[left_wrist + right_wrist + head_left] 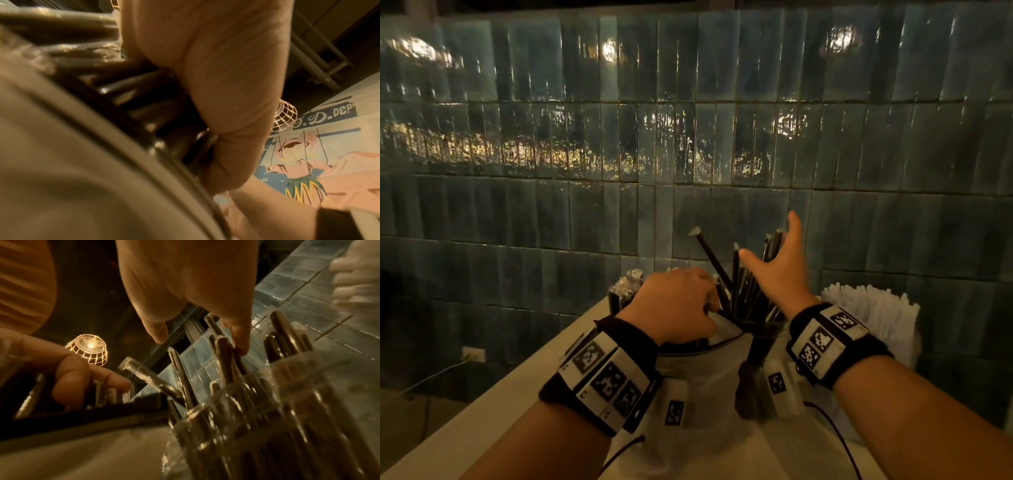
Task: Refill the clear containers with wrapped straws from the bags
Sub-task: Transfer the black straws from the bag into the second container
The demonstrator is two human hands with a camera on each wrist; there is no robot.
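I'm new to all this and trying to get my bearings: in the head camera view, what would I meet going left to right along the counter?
Wall socket → crinkled clear wrapping → left hand, curled on straws in the bag → black wrapped straws upright in the clear container → right hand, fingers spread → white paper-wrapped bundle.

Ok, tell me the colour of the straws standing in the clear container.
Black, in clear wrappers; the straws show best in the head view.
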